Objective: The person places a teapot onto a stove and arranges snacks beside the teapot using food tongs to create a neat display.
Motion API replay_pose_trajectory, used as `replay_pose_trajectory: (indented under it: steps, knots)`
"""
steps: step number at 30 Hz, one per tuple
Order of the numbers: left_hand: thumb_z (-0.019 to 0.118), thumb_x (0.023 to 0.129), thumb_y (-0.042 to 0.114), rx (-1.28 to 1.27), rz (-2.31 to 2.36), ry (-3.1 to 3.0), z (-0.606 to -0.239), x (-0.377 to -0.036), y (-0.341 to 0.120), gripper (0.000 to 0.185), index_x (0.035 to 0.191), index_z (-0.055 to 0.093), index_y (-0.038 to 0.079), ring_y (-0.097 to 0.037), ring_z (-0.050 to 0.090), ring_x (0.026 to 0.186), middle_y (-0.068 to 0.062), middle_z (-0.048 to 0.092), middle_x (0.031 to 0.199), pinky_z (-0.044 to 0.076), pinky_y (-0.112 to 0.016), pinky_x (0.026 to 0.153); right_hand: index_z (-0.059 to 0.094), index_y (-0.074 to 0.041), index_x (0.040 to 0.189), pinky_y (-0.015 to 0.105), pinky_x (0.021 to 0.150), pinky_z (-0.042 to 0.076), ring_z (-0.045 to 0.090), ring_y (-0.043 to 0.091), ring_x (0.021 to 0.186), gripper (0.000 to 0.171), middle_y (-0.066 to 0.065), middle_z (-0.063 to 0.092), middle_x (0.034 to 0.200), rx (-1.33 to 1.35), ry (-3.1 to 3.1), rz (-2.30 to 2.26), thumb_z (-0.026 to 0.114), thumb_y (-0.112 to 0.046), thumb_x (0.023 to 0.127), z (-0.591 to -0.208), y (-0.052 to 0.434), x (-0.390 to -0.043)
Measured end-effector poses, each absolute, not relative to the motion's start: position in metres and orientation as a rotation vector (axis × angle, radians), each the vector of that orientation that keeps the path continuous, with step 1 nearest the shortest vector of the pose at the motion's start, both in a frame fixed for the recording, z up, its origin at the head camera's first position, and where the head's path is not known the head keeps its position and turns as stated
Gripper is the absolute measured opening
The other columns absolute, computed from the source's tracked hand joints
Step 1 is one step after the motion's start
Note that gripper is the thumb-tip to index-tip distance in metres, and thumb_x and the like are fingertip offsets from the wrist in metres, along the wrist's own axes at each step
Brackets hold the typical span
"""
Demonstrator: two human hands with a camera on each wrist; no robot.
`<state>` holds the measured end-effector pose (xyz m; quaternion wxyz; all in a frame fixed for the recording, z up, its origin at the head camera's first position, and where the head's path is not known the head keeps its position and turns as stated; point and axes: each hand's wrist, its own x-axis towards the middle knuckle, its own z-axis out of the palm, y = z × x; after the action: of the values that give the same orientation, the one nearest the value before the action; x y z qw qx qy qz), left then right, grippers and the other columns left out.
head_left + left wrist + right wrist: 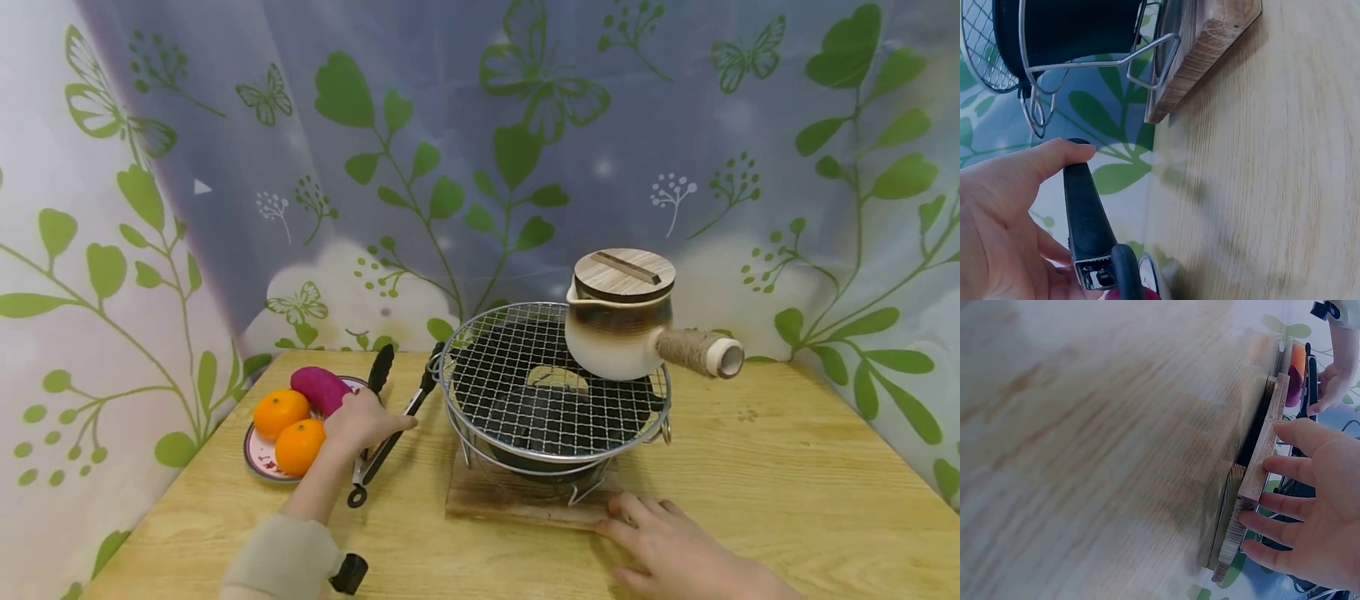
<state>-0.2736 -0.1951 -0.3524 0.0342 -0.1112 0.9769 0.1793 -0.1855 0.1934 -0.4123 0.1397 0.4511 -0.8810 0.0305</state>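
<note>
My left hand (369, 423) lies over a pair of black-handled tongs (386, 450) on the wooden table, just right of the plate. In the left wrist view the left hand (1010, 206) has its thumb along one black handle of the tongs (1088, 219) and fingers curled beneath it. My right hand (652, 533) rests flat on the table, fingers straight. In the right wrist view its fingertips (1285, 465) touch the front edge of the wooden board (1260, 459) under the stove.
A round wire grill (525, 379) on a black stove stands on the board (502, 504) at mid-table. A ceramic side-handle pot (618, 333) with a wooden lid sits on it. A plate (255, 462) holds two oranges (280, 411) and a purple sweet potato (321, 387). A leaf-print curtain hangs behind.
</note>
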Motion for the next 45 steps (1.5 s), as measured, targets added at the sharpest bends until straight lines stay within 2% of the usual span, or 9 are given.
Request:
replay_pose_trajectory:
  steps: [8, 15, 20, 27, 32, 38, 40, 42, 45]
  knots:
    - [0.070, 0.071, 0.054, -0.299, 0.704, 2.962, -0.354, -0.274, -0.204, 0.083, 0.116, 0.052, -0.014, -0.043, 0.049, 0.105, -0.034, 0.046, 0.122, 0.044, -0.053, 0.082, 0.062, -0.017, 0.111, 0.036, 0.059, 0.045, 0.052, 0.017, 0.088, 0.036, 0.002, 0.049, 0.107, 1.322, -2.559, 0.063, 0.067, -0.038, 0.082, -0.410, 0.193, -0.186]
    - [0.071, 0.073, 0.050, -0.268, 0.872, 2.896, -0.348, -0.272, -0.209, 0.083, 0.116, 0.048, -0.017, -0.033, 0.056, 0.085, -0.034, 0.051, 0.117, 0.051, -0.038, 0.066, 0.063, -0.016, 0.110, 0.040, 0.063, 0.048, 0.053, 0.019, 0.089, 0.036, 0.003, 0.050, 0.108, 1.302, -2.553, 0.058, 0.067, -0.038, 0.081, -0.410, 0.192, -0.185]
    - [0.071, 0.075, 0.047, -0.258, 0.944, 2.890, -0.345, -0.269, -0.214, 0.088, 0.124, 0.039, -0.018, -0.036, 0.053, 0.091, -0.037, 0.044, 0.123, 0.050, -0.041, 0.071, 0.063, -0.016, 0.109, 0.044, 0.066, 0.048, 0.054, 0.021, 0.090, 0.037, 0.004, 0.050, 0.108, 1.279, -2.550, 0.059, 0.068, -0.037, 0.079, -0.409, 0.191, -0.185]
    - [0.072, 0.071, 0.054, -0.259, 0.828, 2.951, -0.345, -0.258, -0.229, 0.100, 0.125, 0.034, -0.020, -0.046, 0.046, 0.107, -0.040, 0.039, 0.125, 0.041, -0.053, 0.090, 0.063, -0.017, 0.109, 0.039, 0.060, 0.048, 0.054, 0.021, 0.085, 0.039, 0.005, 0.049, 0.107, 1.329, -2.541, 0.008, 0.066, -0.044, 0.080, -0.415, 0.193, -0.185]
    - [0.073, 0.067, 0.058, -0.239, 0.752, 2.968, -0.337, -0.248, -0.237, 0.101, 0.122, 0.037, -0.018, -0.036, 0.054, 0.090, -0.034, 0.047, 0.117, 0.047, -0.048, 0.079, 0.063, -0.017, 0.109, 0.040, 0.060, 0.048, 0.055, 0.020, 0.085, 0.038, 0.004, 0.049, 0.107, 1.341, -2.528, 0.020, 0.066, -0.043, 0.081, -0.416, 0.192, -0.185]
    - [0.072, 0.063, 0.065, -0.222, 0.662, 2.975, -0.324, -0.240, -0.247, 0.112, 0.127, 0.033, -0.017, -0.032, 0.055, 0.083, -0.034, 0.047, 0.121, 0.048, -0.043, 0.066, 0.062, -0.016, 0.112, 0.043, 0.064, 0.049, 0.055, 0.022, 0.089, 0.040, 0.004, 0.051, 0.109, 1.319, -2.586, 0.035, 0.065, -0.042, 0.082, -0.409, 0.191, -0.185]
    - [0.072, 0.062, 0.065, -0.242, 0.637, 2.992, -0.320, -0.238, -0.251, 0.104, 0.121, 0.040, -0.014, -0.029, 0.056, 0.077, -0.029, 0.053, 0.110, 0.047, -0.041, 0.060, 0.062, -0.016, 0.113, 0.044, 0.065, 0.049, 0.054, 0.022, 0.091, 0.040, 0.003, 0.051, 0.110, 1.313, -2.596, 0.046, 0.065, -0.041, 0.082, -0.407, 0.192, -0.185]
    - [0.073, 0.062, 0.064, -0.265, 0.611, 3.005, -0.318, -0.235, -0.255, 0.088, 0.105, 0.050, -0.009, -0.026, 0.055, 0.070, -0.021, 0.058, 0.093, 0.044, -0.038, 0.054, 0.061, -0.016, 0.114, 0.044, 0.066, 0.049, 0.054, 0.021, 0.092, 0.040, 0.003, 0.051, 0.110, 1.311, -2.598, 0.051, 0.065, -0.040, 0.082, -0.405, 0.192, -0.185]
    - [0.073, 0.062, 0.063, -0.274, 0.582, 3.013, -0.316, -0.232, -0.263, 0.070, 0.084, 0.053, 0.000, -0.023, 0.053, 0.062, -0.009, 0.054, 0.075, 0.040, -0.035, 0.050, 0.061, -0.016, 0.115, 0.043, 0.066, 0.049, 0.054, 0.021, 0.092, 0.039, 0.002, 0.051, 0.111, 1.316, -2.610, 0.060, 0.066, -0.038, 0.082, -0.403, 0.192, -0.184]
